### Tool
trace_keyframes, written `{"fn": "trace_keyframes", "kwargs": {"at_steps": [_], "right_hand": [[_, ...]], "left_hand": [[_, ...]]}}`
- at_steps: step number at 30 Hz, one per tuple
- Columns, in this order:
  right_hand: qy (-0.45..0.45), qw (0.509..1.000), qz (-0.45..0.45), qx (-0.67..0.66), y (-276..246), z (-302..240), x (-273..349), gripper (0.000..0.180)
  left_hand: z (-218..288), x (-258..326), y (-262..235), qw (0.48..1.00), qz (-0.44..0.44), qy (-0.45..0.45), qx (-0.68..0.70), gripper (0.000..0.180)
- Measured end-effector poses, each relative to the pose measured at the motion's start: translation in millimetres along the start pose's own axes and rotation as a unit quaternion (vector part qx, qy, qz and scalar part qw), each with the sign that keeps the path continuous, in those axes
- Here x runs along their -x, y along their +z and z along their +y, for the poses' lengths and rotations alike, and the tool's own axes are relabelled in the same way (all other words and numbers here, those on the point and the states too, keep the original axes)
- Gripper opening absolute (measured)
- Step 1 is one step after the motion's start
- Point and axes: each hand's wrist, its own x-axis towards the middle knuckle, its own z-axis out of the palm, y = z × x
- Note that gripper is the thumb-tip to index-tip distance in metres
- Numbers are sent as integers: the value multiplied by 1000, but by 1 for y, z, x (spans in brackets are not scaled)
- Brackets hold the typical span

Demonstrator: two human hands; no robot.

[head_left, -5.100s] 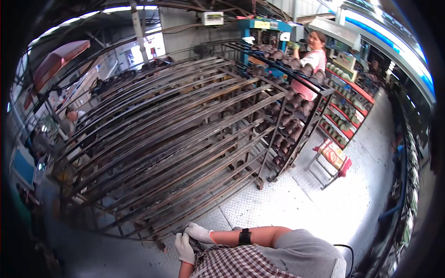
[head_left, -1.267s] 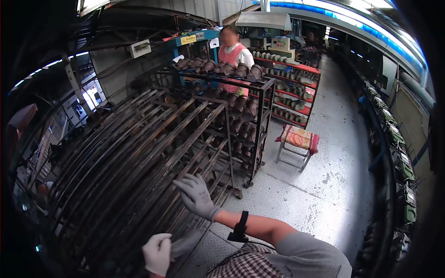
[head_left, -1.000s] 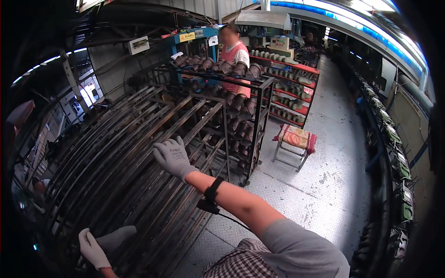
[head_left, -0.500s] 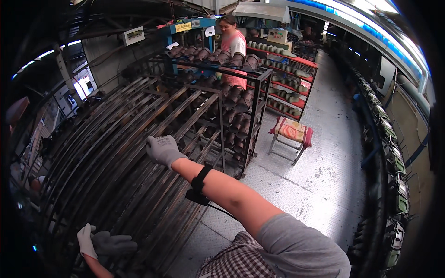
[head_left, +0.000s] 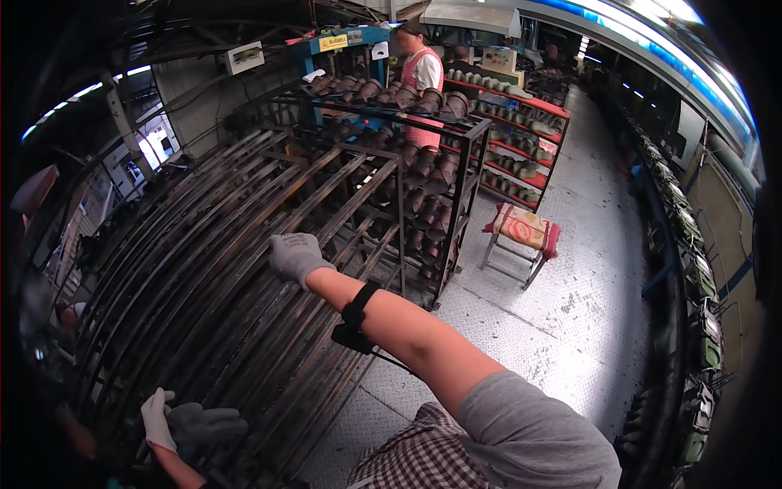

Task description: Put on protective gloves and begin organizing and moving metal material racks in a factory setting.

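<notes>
My right hand, in a grey work glove, is closed around a bar of a long dark metal rack on the left. Its arm stretches out across the rack, with a black strap and a small box on the forearm. Lower left, my left hand wears a pale glove and sits at the rack's near bars. A grey glove-like shape with fingers lies against it; whether it is held is unclear. The left hand's fingers are mostly hidden. The rack's long parallel bars carry nothing near my right hand.
Behind the rack stands a black rack of dark brown shoe-shaped pieces. A person in a red checked apron is beyond it. A red-shelved rack holds greenish pieces. A cloth-covered stool stands on the metal floor; a machine line runs along the right.
My view has swung slightly, so the whole scene sits a little further right. The far person's head has turned. Both my hands keep their places at the rack.
</notes>
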Motion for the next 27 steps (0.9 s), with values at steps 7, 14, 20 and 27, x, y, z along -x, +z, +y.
{"fn": "trace_keyframes", "kwargs": {"at_steps": [7, 14, 20, 27], "right_hand": [[-7, 999, 28, -30, 3, 3, 0, 28], [-32, 996, 65, -42, -2, 0, 9, 34], [-26, 997, 72, -27, -1, 3, 5, 36], [-25, 997, 72, -24, 1, 3, 2, 36]], "left_hand": [[6, 1, 4, 1000, 5, -4, 5, 35], [-6, -5, -3, 999, -11, 23, -27, 42], [-13, -14, -2, 999, 12, 40, -33, 41], [-5, -7, 2, 999, 12, 34, -1, 36]]}}
